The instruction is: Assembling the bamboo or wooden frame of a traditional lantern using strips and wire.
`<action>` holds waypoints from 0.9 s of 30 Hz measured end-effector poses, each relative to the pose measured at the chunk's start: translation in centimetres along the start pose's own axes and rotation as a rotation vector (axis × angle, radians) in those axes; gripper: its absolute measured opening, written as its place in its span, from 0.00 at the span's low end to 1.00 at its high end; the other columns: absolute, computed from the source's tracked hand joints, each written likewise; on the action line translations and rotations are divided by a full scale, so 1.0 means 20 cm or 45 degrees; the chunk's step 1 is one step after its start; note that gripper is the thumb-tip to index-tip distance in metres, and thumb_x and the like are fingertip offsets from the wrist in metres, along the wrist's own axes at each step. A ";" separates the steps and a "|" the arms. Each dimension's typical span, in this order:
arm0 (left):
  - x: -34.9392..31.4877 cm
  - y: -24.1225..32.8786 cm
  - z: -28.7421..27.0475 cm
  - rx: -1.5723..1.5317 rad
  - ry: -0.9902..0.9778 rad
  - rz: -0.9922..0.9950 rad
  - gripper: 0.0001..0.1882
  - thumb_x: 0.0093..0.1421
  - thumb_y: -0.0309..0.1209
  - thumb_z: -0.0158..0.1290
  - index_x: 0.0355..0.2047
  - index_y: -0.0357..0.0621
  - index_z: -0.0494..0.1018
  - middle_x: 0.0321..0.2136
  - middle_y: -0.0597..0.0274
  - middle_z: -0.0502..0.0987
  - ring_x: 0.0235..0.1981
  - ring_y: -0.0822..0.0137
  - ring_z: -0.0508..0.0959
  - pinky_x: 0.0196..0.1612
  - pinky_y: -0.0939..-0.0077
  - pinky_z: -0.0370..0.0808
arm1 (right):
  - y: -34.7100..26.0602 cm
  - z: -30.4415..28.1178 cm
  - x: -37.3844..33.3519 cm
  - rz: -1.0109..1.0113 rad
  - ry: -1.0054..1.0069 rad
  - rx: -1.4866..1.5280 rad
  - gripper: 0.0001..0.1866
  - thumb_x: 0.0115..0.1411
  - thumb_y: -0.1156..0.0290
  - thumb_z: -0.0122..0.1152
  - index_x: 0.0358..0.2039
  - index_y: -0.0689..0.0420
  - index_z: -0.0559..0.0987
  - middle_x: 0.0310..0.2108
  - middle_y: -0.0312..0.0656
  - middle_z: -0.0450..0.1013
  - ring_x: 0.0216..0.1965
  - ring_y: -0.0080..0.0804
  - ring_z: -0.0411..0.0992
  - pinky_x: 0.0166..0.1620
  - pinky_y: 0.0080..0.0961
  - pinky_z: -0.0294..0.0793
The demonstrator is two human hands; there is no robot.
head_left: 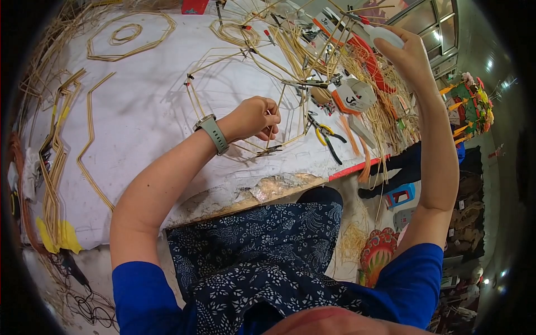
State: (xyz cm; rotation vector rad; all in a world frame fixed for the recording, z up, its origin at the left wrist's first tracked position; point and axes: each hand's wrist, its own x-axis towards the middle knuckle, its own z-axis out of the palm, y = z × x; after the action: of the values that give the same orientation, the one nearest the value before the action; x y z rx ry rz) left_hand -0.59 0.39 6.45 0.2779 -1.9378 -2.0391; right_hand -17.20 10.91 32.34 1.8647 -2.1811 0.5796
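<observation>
Apron (257,245) in dark blue with white print covers the lap, just below the near edge (262,192) of the table. That edge is worn: covering ragged and peeling, red strip (357,166) along it on the right. Table (148,84) carries a white sheet, creased and smudged. Left hand (254,118), watch (211,134) on the wrist, is mostly closed, fingers curled at a thin upright strip of the frame; exact pinch hidden. Frame (195,99) is a many-sided build of thin pale strips, black clips (269,151) at some joints; it stands mid-table around the left hand. Pliers (329,139), yellow and black handles, lie just right of it. White cut-down container (354,96) sits past those, near a heap of loose strips (385,120). Right hand (410,56) is raised at upper right, wrapped around a white rounded object (388,37). Left side of the sheet: bundled bent strips (53,167) and a yellow patch (58,237) at the corner. Far left: octagonal ring (131,34) lying flat. Floor on the right has a blue container (401,195); beyond, flowery decoration (477,106) and a paned window (427,30).
</observation>
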 end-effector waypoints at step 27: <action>0.00 0.01 -0.01 -0.036 -0.092 -0.039 0.06 0.61 0.27 0.46 0.29 0.38 0.68 0.24 0.60 0.75 0.26 0.71 0.78 0.30 0.78 0.78 | 0.18 0.26 -0.29 0.263 0.236 0.746 0.25 0.50 0.60 0.62 0.45 0.65 0.74 0.29 0.36 0.72 0.26 0.19 0.66 0.31 0.16 0.65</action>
State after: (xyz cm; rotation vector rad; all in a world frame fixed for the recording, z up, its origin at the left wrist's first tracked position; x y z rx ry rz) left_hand -0.53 0.11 6.64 0.2316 -1.9568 -2.1216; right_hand -19.20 14.38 24.65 1.7271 -2.2477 1.5032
